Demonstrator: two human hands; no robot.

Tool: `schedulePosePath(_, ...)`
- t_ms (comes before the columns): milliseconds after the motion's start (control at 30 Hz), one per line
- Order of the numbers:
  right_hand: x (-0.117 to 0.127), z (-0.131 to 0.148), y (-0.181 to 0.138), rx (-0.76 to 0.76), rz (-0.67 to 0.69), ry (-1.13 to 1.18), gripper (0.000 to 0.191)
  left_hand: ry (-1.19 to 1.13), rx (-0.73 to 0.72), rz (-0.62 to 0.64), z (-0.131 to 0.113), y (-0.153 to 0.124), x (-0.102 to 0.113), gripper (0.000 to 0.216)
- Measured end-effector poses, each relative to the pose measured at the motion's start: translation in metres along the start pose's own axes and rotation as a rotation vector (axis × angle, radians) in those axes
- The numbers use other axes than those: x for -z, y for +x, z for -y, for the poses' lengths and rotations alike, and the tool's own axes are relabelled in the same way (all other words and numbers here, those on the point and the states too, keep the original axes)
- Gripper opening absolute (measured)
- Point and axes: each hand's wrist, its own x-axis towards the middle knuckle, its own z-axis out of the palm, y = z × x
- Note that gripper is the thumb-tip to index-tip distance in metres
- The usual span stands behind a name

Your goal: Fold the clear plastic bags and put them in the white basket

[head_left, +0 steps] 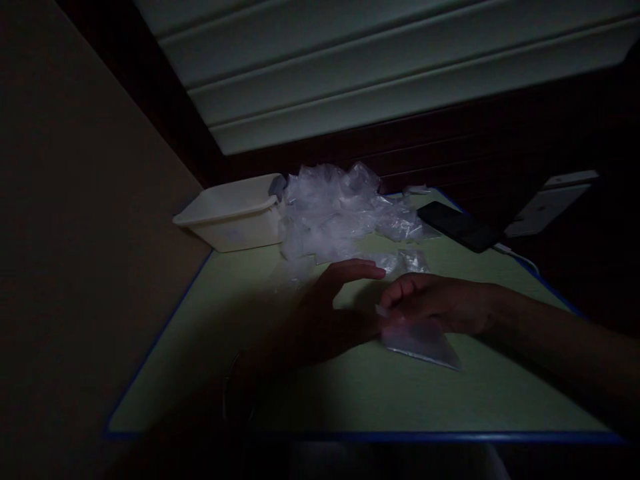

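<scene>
In the head view my right hand (435, 300) has its fingers curled and pinches a small clear plastic bag (423, 343) at its upper left corner. The bag hangs flat and slanted just above the table. My left hand (320, 317) is in deep shadow to the left of it. Its index finger reaches out above, well apart from the thumb, and the thumb tip meets the bag's edge by my right fingertips; whether it presses there is too dark to tell. Beyond both hands lies a large heap of clear plastic bags (335, 207).
A white plastic bin (230, 223) stands at the table's back left, against the heap. To the right lie a black phone (457, 227) and a white cable (520, 257); a white box (547, 207) is beyond. The pale green table (500, 400) has a blue edge.
</scene>
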Motion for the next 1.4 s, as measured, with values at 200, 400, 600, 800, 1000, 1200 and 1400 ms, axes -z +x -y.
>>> schedulePosePath(200, -0.006, 0.007, 0.006, 0.163, -0.216, -0.036, 0.015, -0.004, 0.139, -0.048, 0.015, 0.002, 0.003, 0.039)
schedulePosePath(400, -0.006, 0.006, 0.015, 0.450, -0.592, -0.054, 0.021, -0.474, 0.761, -0.128, 0.023, 0.005, -0.007, 0.048)
schedulePosePath(600, -0.010, 0.002, 0.014, 0.532, -0.673, -0.219, 0.021, -0.231, 0.769, 0.018, 0.016, 0.005, -0.007, 0.032)
schedulePosePath(800, -0.017, 0.004, 0.012, 0.485, -0.659, -0.231, 0.022, -0.286, 0.791, -0.060, 0.019, 0.004, -0.008, 0.036)
schedulePosePath(1000, -0.013, 0.003, 0.011, 0.439, -0.621, -0.295, 0.017, -0.251, 0.752, 0.017, 0.016, 0.004, -0.007, 0.035)
schedulePosePath(1200, -0.011, 0.003, 0.010, 0.462, -0.654, -0.311, 0.028, -0.325, 0.756, -0.004, 0.017, 0.004, -0.007, 0.030)
schedulePosePath(1400, -0.013, 0.005, 0.009, 0.382, -0.559, -0.344, 0.028, -0.364, 0.811, -0.043, 0.017, 0.006, -0.004, 0.030)
